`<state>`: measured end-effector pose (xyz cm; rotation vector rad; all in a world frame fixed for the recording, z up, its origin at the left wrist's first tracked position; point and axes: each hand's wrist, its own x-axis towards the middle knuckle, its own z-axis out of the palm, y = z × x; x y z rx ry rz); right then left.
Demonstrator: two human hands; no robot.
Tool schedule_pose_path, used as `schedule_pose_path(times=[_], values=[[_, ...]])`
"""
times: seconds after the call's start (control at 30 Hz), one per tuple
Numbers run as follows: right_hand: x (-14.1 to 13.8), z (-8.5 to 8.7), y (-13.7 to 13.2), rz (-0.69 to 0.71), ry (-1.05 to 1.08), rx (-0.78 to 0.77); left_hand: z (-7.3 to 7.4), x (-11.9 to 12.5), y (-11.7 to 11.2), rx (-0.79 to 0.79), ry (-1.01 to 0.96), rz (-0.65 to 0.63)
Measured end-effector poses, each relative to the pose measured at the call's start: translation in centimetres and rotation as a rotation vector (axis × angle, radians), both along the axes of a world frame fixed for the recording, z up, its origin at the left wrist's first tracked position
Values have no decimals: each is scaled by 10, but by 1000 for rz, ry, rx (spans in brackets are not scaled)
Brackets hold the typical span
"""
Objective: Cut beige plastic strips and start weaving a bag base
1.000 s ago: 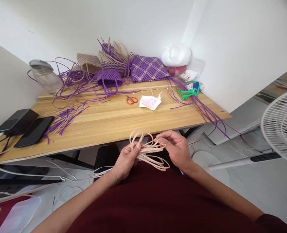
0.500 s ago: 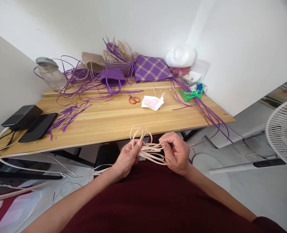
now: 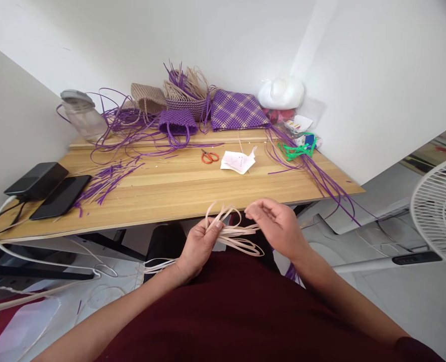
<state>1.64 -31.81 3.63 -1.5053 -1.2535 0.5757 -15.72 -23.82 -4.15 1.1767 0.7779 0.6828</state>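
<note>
A bundle of thin beige plastic strips [image 3: 235,234], folded into loops, hangs in front of my lap just below the table edge. My left hand [image 3: 197,246] is closed round the bundle's near end, thumb pressing the strips. My right hand [image 3: 277,222] is at the loops' far side, fingers curled and pinching one or two strips. More beige strip trails down to the left past my left wrist [image 3: 158,265].
A wooden table [image 3: 177,186] carries purple strips, an orange-handled pair of scissors [image 3: 209,156], a paper scrap [image 3: 238,161], woven purple and beige bags [image 3: 236,108], a jar [image 3: 81,114], a phone [image 3: 60,197] and a power bank [image 3: 36,179]. A white fan [image 3: 439,208] stands at the right.
My right hand has lifted slightly and drawn its strips up and to the right, spreading the loops. My left hand keeps its hold in the same place.
</note>
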Motion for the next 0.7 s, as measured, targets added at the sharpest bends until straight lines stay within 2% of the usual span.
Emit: schedule_pose_path(times=[0.07,0.13,0.2,0.4,0.6,0.7], values=[[-4,3,2,-31,-138,-71,-1,0,0,24,-8,7],[-8,2,2,-9,-165,-121,-1,-1,1,31,-7,-1],[-11,-2,3,12,-83,-131,-1,-2,1,18,1,-16],[-8,-17,4,34,370,-147,1,-4,1,14,3,-30],[-5,-26,5,-47,431,-118,4,-1,2,155,-12,-169],[-5,-29,4,-21,461,-91,6,-2,2,116,23,-166]])
